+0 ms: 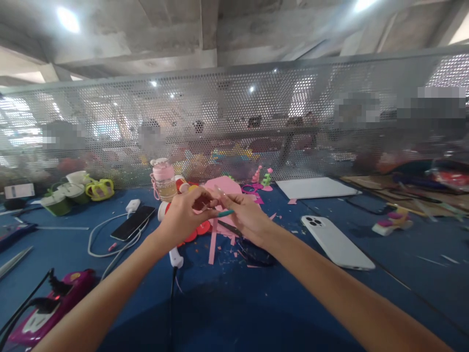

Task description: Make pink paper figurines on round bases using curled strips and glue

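At the centre of the frame, the fingertips of the left hand [183, 212] and right hand [251, 215] are blurred and partly hide a small teal piece [226, 213], whose full form cannot be told; the hands also cover parts of a dark-bladed tool [229, 228] and the pink sheets [223, 185]. The forearms are cut off by the lower edge, the pointed metal blade [14, 261] by the left edge and the cardboard [412, 178] by the right. Beyond the perforated screen [220, 88], coloured shapes are indistinct, with pixelated patches [432, 106] at upper right.
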`<state>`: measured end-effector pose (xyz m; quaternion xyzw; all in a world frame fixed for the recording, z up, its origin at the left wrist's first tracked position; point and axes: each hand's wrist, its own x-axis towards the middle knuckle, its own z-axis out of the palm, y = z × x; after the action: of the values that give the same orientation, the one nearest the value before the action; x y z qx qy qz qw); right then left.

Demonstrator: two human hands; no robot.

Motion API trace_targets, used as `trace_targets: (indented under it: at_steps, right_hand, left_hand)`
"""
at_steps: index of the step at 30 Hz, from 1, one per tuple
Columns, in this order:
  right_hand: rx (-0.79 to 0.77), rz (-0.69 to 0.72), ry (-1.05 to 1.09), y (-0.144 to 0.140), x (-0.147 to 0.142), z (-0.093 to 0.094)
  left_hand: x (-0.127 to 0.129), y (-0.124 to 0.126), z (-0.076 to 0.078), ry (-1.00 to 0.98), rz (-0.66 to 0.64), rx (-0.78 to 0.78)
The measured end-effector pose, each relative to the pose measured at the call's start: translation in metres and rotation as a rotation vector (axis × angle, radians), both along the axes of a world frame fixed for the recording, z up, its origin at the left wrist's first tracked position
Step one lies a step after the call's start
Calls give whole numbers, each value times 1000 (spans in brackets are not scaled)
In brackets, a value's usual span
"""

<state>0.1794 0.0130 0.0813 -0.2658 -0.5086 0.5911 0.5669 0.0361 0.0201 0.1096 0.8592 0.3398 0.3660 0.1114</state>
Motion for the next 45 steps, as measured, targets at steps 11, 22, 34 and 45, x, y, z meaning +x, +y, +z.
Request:
trace_targets:
  at_steps: [11,22,34,45]
  right_hand:
    - [-74,110,52,-8,-2,0]
    - [122,125,-176,-5,5,2]
    - [249,65,-465,-9,7,4]
    - [386,-9,-917,-8,30,14]
  left_hand:
    - [5,2,-14,-130,-64,-5]
    - [-21,13,2,192,98,843]
    - [-19,6,3,109,233,1045]
    - [-36,4,30,574,-191,-220]
